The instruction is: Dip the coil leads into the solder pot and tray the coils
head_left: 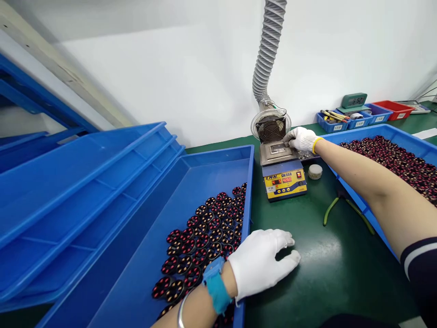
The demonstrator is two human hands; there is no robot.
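Observation:
My left hand (264, 262), in a white glove, hovers or rests by the right rim of the large blue tray (251, 182). Its thumb and fingers are apart, with nothing between them. Round black parts with red and tan windings (205, 234) lie in that tray. My right hand (300, 138), gloved too, reaches over the top of a yellow-fronted solder pot (285, 180) with red digits. Those fingers are pinched together above the small rectangular opening (278, 148). What they hold, if anything, is too small or hidden to make out.
A fume duct (269, 50) with a fan (272, 130) stands behind the pot. Green-handled pliers (348, 210) and a round white tin (315, 171) lie to its right. Another blue tray (385, 130) holds many wound parts. Stacked blue trays (102, 182) stand left; small bins (332, 124) line the back.

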